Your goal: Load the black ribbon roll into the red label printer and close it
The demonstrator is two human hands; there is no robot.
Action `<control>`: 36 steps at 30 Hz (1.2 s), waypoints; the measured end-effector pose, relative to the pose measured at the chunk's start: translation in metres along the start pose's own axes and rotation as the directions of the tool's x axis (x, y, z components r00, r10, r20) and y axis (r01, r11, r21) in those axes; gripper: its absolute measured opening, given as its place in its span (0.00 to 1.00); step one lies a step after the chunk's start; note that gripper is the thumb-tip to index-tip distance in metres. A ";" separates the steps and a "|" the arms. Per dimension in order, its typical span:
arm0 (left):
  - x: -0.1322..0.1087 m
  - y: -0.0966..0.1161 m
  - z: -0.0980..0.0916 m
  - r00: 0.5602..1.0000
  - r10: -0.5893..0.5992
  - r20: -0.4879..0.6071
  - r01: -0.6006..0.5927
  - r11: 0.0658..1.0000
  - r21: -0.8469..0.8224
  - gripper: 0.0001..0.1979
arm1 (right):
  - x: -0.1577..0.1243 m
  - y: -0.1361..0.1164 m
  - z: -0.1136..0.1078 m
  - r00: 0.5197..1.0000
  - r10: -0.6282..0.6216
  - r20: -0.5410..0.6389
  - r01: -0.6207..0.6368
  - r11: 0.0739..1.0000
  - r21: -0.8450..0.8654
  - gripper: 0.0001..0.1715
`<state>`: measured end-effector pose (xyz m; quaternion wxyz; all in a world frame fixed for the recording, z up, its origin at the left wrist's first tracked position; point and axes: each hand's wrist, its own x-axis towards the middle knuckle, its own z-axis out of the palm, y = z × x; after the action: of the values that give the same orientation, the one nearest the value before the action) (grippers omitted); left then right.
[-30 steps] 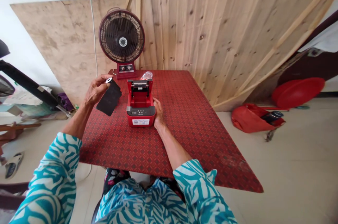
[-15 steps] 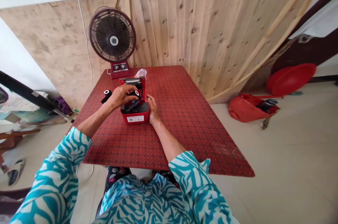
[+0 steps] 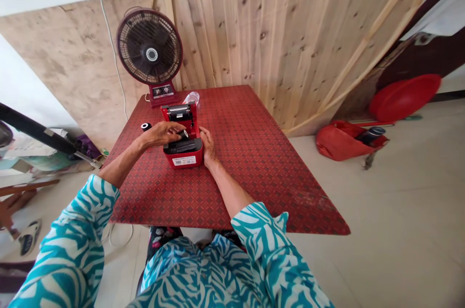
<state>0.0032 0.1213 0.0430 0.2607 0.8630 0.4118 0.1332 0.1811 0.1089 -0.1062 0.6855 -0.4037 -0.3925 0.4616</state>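
A small red and black label printer [image 3: 183, 159] stands on the table with its lid [image 3: 179, 112] raised, a white sticker on its front. My left hand [image 3: 163, 133] reaches over it from the left, its fingers closed on a black ribbon roll [image 3: 183, 134] with a white core, low in the open bay. At the printer's right side, my right hand [image 3: 208, 147] grips the casing. Another black ribbon roll [image 3: 146, 127] with a white core is on the table left of the printer, partly behind my left hand.
Behind the printer lies a clear plastic bottle [image 3: 192, 98]. A dark red fan [image 3: 150, 53] stands at the table's back left corner. The table [image 3: 254, 167] has a red patterned cover and meets a wooden board wall. A red bag [image 3: 345, 141] sits on the floor at right.
My left hand has lowered the ribbon roll further into the printer's bay. The dark strip of ribbon hanging from it now lies lower. My right hand stays at the printer's side. The view shifts slightly.
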 end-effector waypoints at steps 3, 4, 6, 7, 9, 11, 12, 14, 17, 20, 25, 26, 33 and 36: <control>0.006 0.001 0.003 0.997 -0.006 -0.072 0.015 0.992 0.123 0.19 | -0.001 -0.001 0.000 1.000 0.000 0.003 0.000 1.000 0.001 0.25; 0.009 0.001 0.004 0.997 0.004 -0.080 0.010 0.985 0.175 0.18 | 0.000 -0.001 -0.001 1.000 0.000 0.007 0.000 1.000 0.002 0.25; 0.016 0.003 0.006 0.997 0.029 -0.065 -0.010 0.962 0.274 0.18 | 0.000 -0.001 -0.001 1.000 -0.003 0.010 0.003 1.000 0.004 0.24; 0.020 0.004 0.007 0.998 0.036 -0.048 -0.019 0.949 0.313 0.17 | 0.000 0.000 -0.001 1.000 -0.004 0.009 0.004 1.000 0.005 0.24; 0.027 0.006 0.009 1.000 0.028 -0.012 -0.022 0.928 0.372 0.17 | 0.001 0.001 -0.001 1.000 -0.002 0.008 0.002 1.000 0.004 0.24; 0.034 0.006 0.012 1.000 0.003 0.013 -0.009 0.914 0.407 0.17 | 0.002 0.002 -0.001 1.000 0.003 0.005 -0.003 1.000 -0.001 0.25; 0.037 0.006 0.014 1.000 -0.014 0.022 0.004 0.912 0.410 0.17 | 0.002 0.002 -0.001 1.000 0.006 0.005 -0.006 1.000 -0.004 0.25; 0.043 0.005 0.017 0.997 -0.067 0.045 0.044 0.920 0.389 0.18 | 0.001 0.002 0.000 1.000 0.007 0.001 -0.007 1.000 -0.010 0.25; 0.048 0.004 0.020 0.981 -0.159 0.108 0.115 0.937 0.329 0.17 | 0.000 0.000 0.000 1.000 -0.001 0.005 0.001 1.000 -0.012 0.25; 0.043 0.003 0.017 0.980 -0.147 0.136 0.114 0.967 0.227 0.16 | -0.001 -0.002 0.000 1.000 -0.007 0.013 0.007 1.000 -0.007 0.26; 0.002 0.010 0.010 0.992 -0.051 -0.116 0.062 0.994 0.092 0.18 | -0.001 -0.001 0.000 1.000 -0.005 0.016 0.005 1.000 -0.004 0.26; -0.007 0.012 0.011 0.992 -0.036 -0.117 0.047 0.995 0.093 0.20 | -0.001 -0.001 0.000 1.000 -0.003 0.015 0.004 1.000 -0.004 0.25; -0.030 0.014 0.027 0.990 -0.018 -0.141 0.022 1.000 0.022 0.17 | -0.003 -0.007 -0.001 1.000 0.013 0.011 -0.013 1.000 -0.024 0.27; -0.025 0.012 0.031 0.979 -0.081 -0.188 0.068 0.995 -0.076 0.15 | -0.004 -0.009 -0.001 1.000 0.019 0.011 -0.018 0.999 -0.028 0.28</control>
<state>0.0087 0.0850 0.0241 0.2548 0.8206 0.4620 0.2197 0.1838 0.1023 -0.0993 0.6733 -0.4143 -0.3989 0.4645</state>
